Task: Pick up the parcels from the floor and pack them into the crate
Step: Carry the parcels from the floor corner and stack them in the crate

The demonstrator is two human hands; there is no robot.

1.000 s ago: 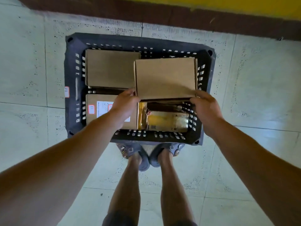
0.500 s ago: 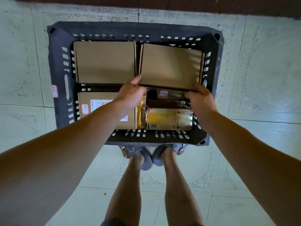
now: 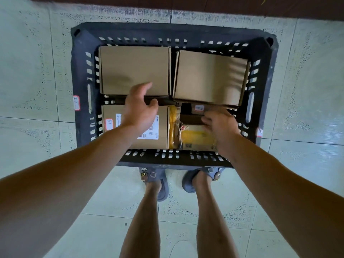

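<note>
- Cardboard brown rectangular parcel lies in the black slotted plastic crate's far right corner.
- Left hand spread, empty, above it.
- Right hand blurred, fingers loosely apart, empty.

A dark, matt plastic crate with slotted walls stands on pale green floor tiles, their smooth surface lightly sheened and flecked with dark speckles. Inside, plain brown cardboard parcels show a dull, matt finish: one at far left, one at far right whose face ripples faintly with corrugation. A near-left cardboard parcel carries a white paper label, partly covered by a bare forearm. Beside it a parcel wrapped in glossy yellow tape or film catches the light. Small red-edged paper stickers cling to the crate's rim. Grey rubbery clogs look matt.
</note>
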